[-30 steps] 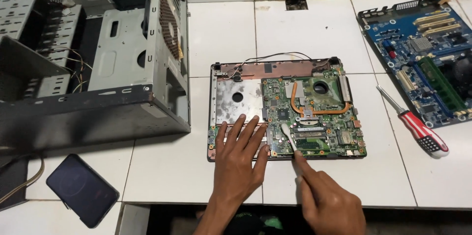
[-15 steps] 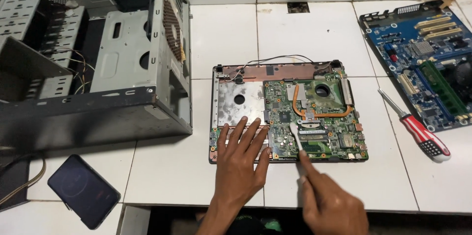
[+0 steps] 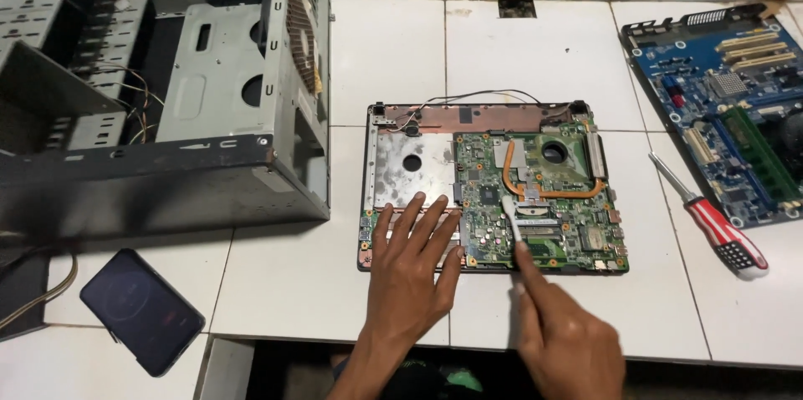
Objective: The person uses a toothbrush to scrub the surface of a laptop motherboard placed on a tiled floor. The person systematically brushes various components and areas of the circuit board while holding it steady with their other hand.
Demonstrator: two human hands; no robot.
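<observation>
An opened laptop base (image 3: 401, 161) with a green circuit board (image 3: 544, 199), a copper heat pipe and a fan lies on the white tiled counter. My left hand (image 3: 414, 270) rests flat on the base's lower left part, fingers spread. My right hand (image 3: 565, 333) grips a thin white brush-like tool (image 3: 512, 217), index finger laid along it. The tool's tip touches the board near its middle, just below the copper pipe.
An open grey computer case (image 3: 167, 115) lies at the left. A dark phone (image 3: 142, 310) lies at the lower left. A red-handled screwdriver (image 3: 711, 220) and a blue circuit board (image 3: 736, 107) lie at the right. The counter edge runs just below my hands.
The view has shifted slightly. The white tool's tip has moved a little upward on the green board. My left hand has stayed flat on the laptop base.
</observation>
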